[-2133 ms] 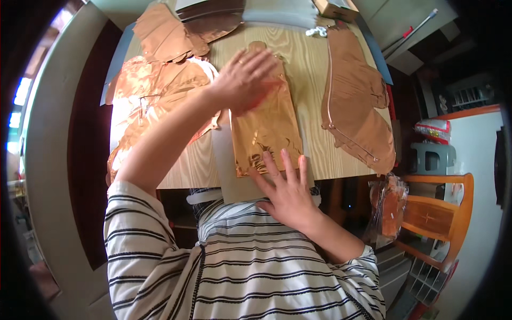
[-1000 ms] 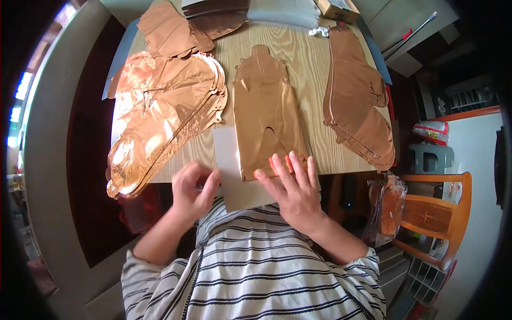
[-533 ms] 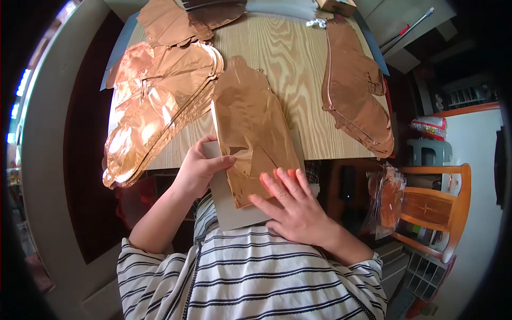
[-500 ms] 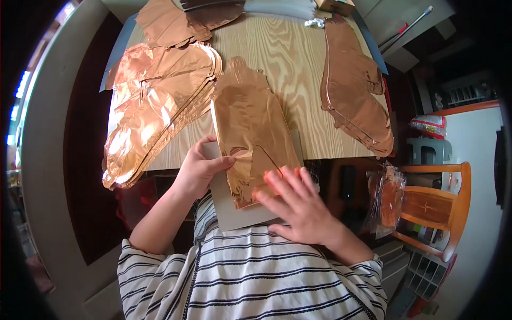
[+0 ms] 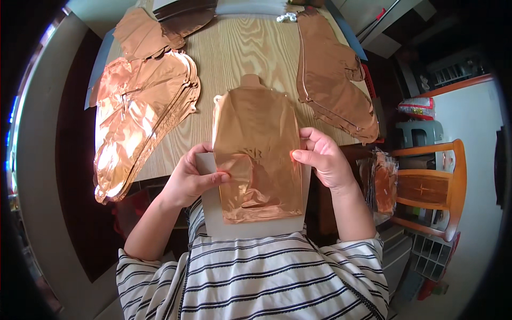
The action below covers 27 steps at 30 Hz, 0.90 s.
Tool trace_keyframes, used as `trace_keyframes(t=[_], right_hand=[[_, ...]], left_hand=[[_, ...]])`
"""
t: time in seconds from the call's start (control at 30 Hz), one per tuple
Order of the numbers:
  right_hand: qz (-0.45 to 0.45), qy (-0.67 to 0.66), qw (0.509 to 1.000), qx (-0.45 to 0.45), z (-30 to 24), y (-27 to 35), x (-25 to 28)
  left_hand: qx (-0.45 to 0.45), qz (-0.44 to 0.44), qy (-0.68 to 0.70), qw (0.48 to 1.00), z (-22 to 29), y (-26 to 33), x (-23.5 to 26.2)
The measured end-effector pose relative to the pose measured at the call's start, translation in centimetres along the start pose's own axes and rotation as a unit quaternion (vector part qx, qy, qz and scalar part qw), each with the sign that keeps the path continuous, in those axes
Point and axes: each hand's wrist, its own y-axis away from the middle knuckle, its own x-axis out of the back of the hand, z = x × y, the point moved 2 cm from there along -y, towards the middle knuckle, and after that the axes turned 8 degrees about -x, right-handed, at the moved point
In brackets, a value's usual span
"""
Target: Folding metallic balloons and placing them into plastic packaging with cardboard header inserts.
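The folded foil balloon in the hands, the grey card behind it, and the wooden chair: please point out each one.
folded foil balloon [image 5: 256, 149], head view, middle of its copper face.
grey card [image 5: 250, 228], head view, bare lower strip below the foil.
wooden chair [image 5: 426, 188], head view, flat panel of its back.

Grey card [image 5: 213, 213] mostly hidden under foil balloon [image 5: 256, 154]; top stacks [image 5: 186, 8] cut off.

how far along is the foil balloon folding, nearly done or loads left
Judging by the table, plenty is left. In hand: a flat copper foil balloon laid on a grey card sheet, left hand and right hand gripping its two sides. Waiting unfolded on the wooden table: a stack of copper foil shapes at left, another pile at right.
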Motion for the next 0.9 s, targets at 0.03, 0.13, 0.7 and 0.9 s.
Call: trace_keyframes(t=[0.03,0.13,0.7,0.9], right_hand=[[-0.001,0.013,1.0,0.001,-0.1,0.0,-0.2],[0.005,0.006,1.0,0.021,-0.5,0.7,-1.2],[0.061,-0.025,0.996,0.058,0.6,1.0,-1.2],[0.08,-0.046,0.992,0.086,0.6,1.8,-2.2]], left_hand=[[0.002,0.003,-0.009,1.0,0.3,0.1,-0.1],[0.013,0.019,-0.023,0.999,1.7,0.0,-1.1],[-0.082,0.044,-0.171,0.981,2.6,0.2,-2.6],[-0.124,0.014,-0.209,0.97,2.8,0.5,-2.7]])
